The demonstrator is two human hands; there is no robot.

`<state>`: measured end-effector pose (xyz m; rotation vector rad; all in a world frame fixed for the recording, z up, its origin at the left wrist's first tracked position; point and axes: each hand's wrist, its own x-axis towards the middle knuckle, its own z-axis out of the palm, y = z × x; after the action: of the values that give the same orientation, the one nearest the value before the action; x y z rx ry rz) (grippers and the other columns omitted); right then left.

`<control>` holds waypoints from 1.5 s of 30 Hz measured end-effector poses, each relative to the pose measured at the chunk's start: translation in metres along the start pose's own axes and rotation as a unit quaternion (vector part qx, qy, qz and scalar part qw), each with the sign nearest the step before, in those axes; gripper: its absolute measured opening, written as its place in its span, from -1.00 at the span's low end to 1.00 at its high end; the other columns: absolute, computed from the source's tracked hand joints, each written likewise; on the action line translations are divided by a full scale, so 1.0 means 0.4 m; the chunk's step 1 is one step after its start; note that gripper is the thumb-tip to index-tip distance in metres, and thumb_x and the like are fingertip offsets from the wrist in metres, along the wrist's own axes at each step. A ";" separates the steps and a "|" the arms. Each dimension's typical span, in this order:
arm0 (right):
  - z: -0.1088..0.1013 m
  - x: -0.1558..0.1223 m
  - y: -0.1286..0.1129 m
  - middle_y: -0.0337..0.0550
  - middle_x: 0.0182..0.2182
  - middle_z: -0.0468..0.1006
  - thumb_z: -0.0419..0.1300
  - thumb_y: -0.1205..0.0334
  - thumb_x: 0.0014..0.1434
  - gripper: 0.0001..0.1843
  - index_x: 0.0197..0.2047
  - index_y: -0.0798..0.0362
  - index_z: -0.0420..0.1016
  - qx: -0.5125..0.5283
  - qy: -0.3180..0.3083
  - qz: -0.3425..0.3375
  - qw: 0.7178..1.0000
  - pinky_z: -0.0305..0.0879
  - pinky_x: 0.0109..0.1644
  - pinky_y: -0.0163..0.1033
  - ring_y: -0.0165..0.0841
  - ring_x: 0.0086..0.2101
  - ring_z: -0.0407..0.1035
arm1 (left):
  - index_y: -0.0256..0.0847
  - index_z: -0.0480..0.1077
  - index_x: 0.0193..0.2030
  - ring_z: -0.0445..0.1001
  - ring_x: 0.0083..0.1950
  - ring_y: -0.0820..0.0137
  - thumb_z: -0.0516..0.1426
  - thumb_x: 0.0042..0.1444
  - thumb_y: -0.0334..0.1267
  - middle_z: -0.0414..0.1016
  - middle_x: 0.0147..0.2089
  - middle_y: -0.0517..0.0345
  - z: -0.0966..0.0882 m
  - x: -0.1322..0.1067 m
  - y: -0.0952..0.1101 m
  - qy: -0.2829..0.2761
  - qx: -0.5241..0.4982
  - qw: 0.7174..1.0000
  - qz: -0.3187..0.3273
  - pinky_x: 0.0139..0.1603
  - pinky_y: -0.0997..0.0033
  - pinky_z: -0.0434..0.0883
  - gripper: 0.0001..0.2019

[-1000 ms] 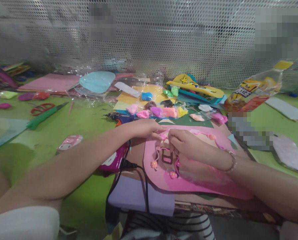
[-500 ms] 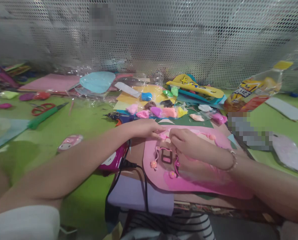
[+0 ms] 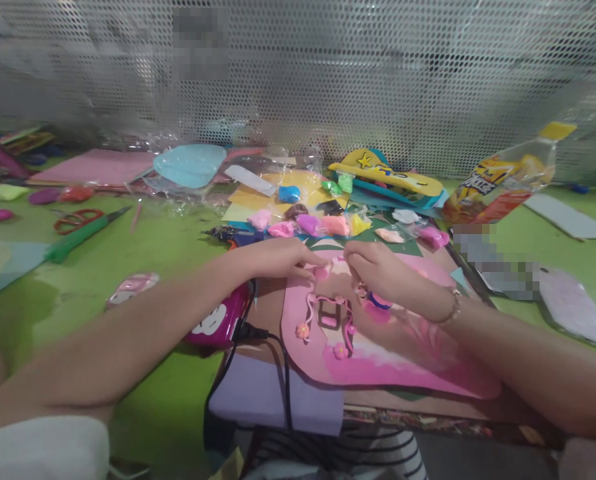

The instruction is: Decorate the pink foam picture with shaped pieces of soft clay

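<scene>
A pink, rounded craft board (image 3: 308, 360) lies in front of me, decorated with clay flowers (image 3: 341, 351), thin wavy pink strips (image 3: 349, 327) and a small dark frame shape (image 3: 330, 315). My left hand (image 3: 288, 259) rests at its upper left edge, fingers stretched and slightly apart beside a pink clay piece (image 3: 321, 273). Over the upper middle of the board is my right hand (image 3: 378, 267), its fingertips pinched together; whatever they hold is hidden. Below that hand a blue and pink detail (image 3: 379, 301) shows on the board.
Several bagged clay lumps (image 3: 308, 224) lie behind the board, with a glue gun (image 3: 235, 235) to their left. Scissors (image 3: 78, 221) and a green-handled knife (image 3: 78, 240) are at left. A bottle (image 3: 498, 180) and a phone (image 3: 578, 307) stand at right. A black cable (image 3: 284, 373) crosses purple paper.
My right hand has lifted slightly and shifted away from my left hand, uncovering the blue and pink detail. The left hand stays nearly in place. The whole view has shifted a little.
</scene>
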<state>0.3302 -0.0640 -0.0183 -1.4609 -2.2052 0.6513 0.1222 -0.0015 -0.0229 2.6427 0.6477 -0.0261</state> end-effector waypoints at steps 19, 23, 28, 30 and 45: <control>0.023 0.016 0.034 -0.30 -0.50 0.33 0.00 0.40 0.09 -0.91 -0.36 0.07 0.28 0.128 0.056 -0.031 0.990 0.13 -0.38 -0.33 -0.46 -0.46 0.23 | 0.03 0.38 0.08 0.42 -0.37 0.44 0.03 0.22 -0.15 0.56 -0.30 0.20 0.010 -0.006 0.029 -0.018 0.099 0.995 0.019 -0.43 0.49 0.13 -0.69; 0.029 0.030 0.039 -0.20 -0.43 0.45 -0.03 0.26 0.23 -0.86 -0.22 0.09 0.31 0.269 0.048 -0.034 0.961 0.29 -0.28 -0.27 -0.42 -0.40 0.38 | -0.02 0.39 0.10 0.42 -0.33 0.44 0.04 0.21 -0.17 0.56 -0.27 0.18 -0.001 -0.005 0.028 0.019 0.074 0.997 -0.008 -0.37 0.50 0.17 -0.67; 0.020 0.022 0.037 -0.27 -0.54 0.30 -0.11 0.13 0.33 -0.66 -0.40 0.08 0.30 0.176 0.101 -0.073 0.976 0.17 -0.36 -0.29 -0.46 -0.48 0.22 | -0.08 0.39 0.08 0.37 -0.40 0.44 0.04 0.18 -0.16 0.50 -0.37 0.19 -0.010 -0.005 0.016 0.018 0.101 0.993 -0.051 -0.42 0.50 0.12 -0.66; 0.017 0.014 0.032 -0.25 -0.51 0.26 -0.13 0.16 0.34 -0.62 -0.47 0.07 0.26 0.124 0.107 -0.108 0.980 0.16 -0.29 -0.27 -0.43 -0.43 0.20 | -0.07 0.35 0.10 0.35 -0.42 0.46 0.02 0.20 -0.15 0.48 -0.37 0.20 -0.012 -0.004 0.015 0.011 0.096 0.994 -0.053 -0.44 0.51 0.10 -0.66; 0.035 0.001 0.005 -0.25 -0.49 0.30 -0.06 0.26 0.27 -0.84 -0.36 0.05 0.20 0.049 0.067 -0.144 0.986 0.12 -0.39 -0.31 -0.44 -0.46 0.18 | -0.12 0.36 -0.16 0.28 -0.47 0.48 0.04 0.17 -0.18 0.36 -0.43 0.22 0.002 0.012 0.001 -0.005 0.072 0.996 -0.060 -0.49 0.50 0.04 -0.84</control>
<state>0.3237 -0.0652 -0.0306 -1.0767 -2.1887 0.5388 0.1267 0.0000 -0.0241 2.7344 0.8290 -0.1236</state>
